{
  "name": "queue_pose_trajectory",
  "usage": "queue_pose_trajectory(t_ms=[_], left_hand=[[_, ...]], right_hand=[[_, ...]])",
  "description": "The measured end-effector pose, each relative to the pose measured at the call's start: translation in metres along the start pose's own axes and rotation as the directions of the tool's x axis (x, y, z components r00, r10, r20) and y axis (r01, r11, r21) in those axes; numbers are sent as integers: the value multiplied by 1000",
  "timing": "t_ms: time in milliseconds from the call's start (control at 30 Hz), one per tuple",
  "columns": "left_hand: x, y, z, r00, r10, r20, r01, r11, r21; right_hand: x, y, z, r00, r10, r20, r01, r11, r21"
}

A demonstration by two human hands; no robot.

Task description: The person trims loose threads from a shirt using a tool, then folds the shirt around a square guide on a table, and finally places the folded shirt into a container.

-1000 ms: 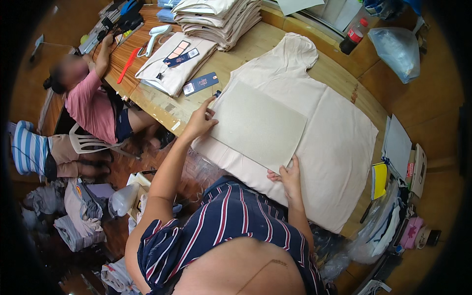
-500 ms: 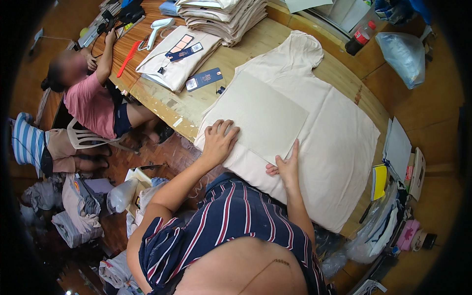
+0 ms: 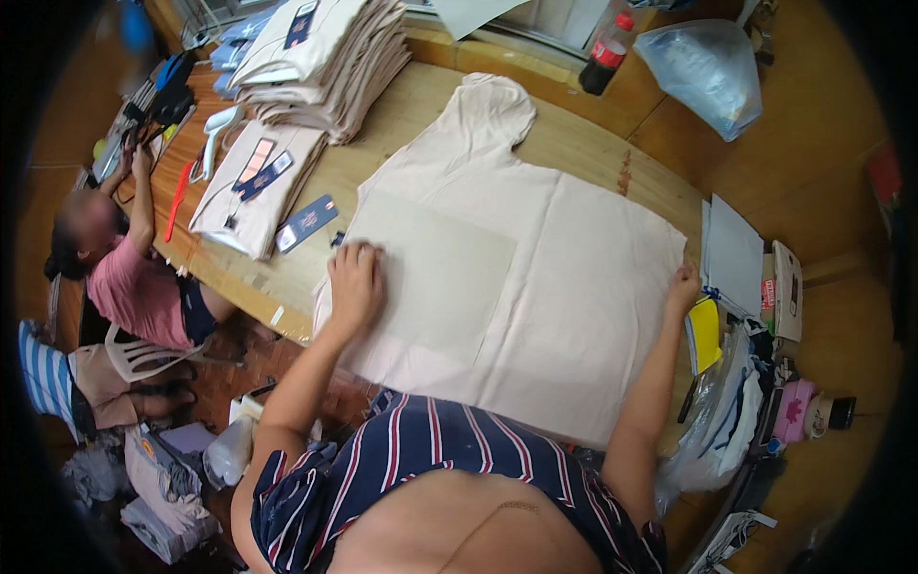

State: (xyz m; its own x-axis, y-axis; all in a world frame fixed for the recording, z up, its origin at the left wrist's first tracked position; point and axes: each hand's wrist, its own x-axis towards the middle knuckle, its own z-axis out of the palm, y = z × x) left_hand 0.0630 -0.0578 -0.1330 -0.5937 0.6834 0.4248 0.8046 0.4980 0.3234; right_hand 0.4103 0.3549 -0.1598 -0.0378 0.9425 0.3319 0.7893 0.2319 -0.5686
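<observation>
A cream T-shirt (image 3: 593,249) lies spread flat on the wooden table, with one sleeve (image 3: 497,100) stretched toward the far side. A thin pale grey rectangular board (image 3: 440,277) rests on the shirt's left half. My left hand (image 3: 356,292) lies over the board's left edge, fingers extended and pressed down. At the shirt's right edge, my right hand (image 3: 683,287) has its fingers closed on the fabric near a corner; the fingertips are partly hidden.
Behind to the left stand folded shirts (image 3: 325,86) in a stack and one folded shirt (image 3: 258,182) with tags. A loose blue tag (image 3: 307,223) lies nearby. A cola bottle (image 3: 606,55) stands on the ledge. Papers and plastic bags (image 3: 727,421) crowd the right side. Another person (image 3: 143,277) sits at left.
My right hand has left the board's near corner and moved right to the shirt's edge, closing on it. My left hand stays on the board. The view has shifted rightward.
</observation>
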Motion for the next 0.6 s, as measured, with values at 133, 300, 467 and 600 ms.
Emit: queue_pose_trajectory(t_ms=[133, 300, 467, 600], left_hand=[[134, -23, 78, 996, -66, -67, 56, 988, -146], [220, -27, 133, 961, -265, 83, 253, 959, 129], [257, -61, 103, 816, -40, 577, 446, 680, -583], [208, -33, 9, 935, 15, 355, 274, 606, -747]], right_hand=[[60, -3, 23, 946, 323, 32, -280, 861, -424], [85, -21, 67, 979, 136, 153, -91, 959, -269], [123, 53, 10, 951, -23, 308, -116, 898, 425], [40, -1, -118, 983, -80, 168, -12, 875, 484]])
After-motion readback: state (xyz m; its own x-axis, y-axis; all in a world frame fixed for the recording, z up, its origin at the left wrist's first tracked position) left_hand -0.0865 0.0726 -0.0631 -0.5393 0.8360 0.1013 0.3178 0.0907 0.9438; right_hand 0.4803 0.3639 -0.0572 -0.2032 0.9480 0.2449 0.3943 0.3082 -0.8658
